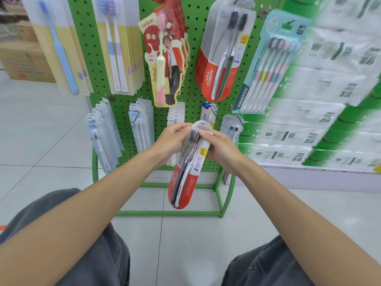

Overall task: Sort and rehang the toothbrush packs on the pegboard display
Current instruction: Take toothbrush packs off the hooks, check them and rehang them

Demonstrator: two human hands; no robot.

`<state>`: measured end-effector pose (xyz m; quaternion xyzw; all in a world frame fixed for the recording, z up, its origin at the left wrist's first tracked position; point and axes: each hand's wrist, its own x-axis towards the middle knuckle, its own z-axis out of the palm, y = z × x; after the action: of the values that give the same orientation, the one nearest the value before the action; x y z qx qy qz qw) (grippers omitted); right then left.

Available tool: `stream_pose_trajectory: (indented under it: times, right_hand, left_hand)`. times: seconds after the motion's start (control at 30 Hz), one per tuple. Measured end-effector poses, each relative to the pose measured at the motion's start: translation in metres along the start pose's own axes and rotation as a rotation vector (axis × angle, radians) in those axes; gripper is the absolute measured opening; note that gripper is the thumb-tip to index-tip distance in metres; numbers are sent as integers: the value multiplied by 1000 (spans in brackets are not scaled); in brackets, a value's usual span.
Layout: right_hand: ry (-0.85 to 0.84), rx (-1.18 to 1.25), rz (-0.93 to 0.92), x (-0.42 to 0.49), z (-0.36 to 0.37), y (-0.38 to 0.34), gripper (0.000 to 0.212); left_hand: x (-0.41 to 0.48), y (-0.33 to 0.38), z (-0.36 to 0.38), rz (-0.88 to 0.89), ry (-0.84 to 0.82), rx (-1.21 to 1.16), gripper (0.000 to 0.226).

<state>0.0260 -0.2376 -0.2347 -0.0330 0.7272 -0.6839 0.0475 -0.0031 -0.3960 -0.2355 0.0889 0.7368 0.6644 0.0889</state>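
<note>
Toothbrush pack (186, 178), green pegboard (193, 27), tiled floor (185, 244)

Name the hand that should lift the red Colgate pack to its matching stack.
Right, likely: the right hand grips the red-and-white Colgate toothbrush pack at its top, and the matching hanging Colgate stack is up on that side.

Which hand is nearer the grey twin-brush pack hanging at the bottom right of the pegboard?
Right. The right hand sits just below-left of the grey pack; the left hand is farther left, beyond the held Colgate pack.
</note>
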Motion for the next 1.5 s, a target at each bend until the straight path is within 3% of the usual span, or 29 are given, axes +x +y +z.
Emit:
stream_pose_trajectory:
  times: [0.17, 0.3, 0.43, 0.6, 0.77, 1.0, 1.23, 1.4, 1.5]
  right_hand:
    - [10, 60, 49, 6, -7, -1, 35]
    - [101, -86, -6, 6, -3, 4, 28]
    - [111, -208, -70, 10, -2, -2, 22]
    - [187, -425, -178, 14, -5, -26, 39]
    - [211, -597, -270, 11, -5, -75, 38]
    - [316, -816, -418, 2, -6, -143, 29]
    - [453, -818, -565, 13, -16, -220, 16]
    - [518, -800, -624, 30, -35, -265, 18]
    - [512, -834, -585, 51, -51, -282, 18]
  left_hand:
    - [2, -2, -3, 31, 101, 9, 25]
    - [2, -1, -5, 13, 48, -5, 20]
    - [3, 8, -8, 44, 6, 130, 19]
    - [4, 29, -19, 46, 21, 125, 25]
    - [-3, 74, -29, 70, -18, 105, 21]
    - [-11, 145, -38, 222, 61, 365, 22]
    - [10, 220, -40, 363, 219, 650, 31]
    - [49, 266, -37, 309, 221, 720, 26]
    - [79, 285, -33, 260, 246, 784, 34]
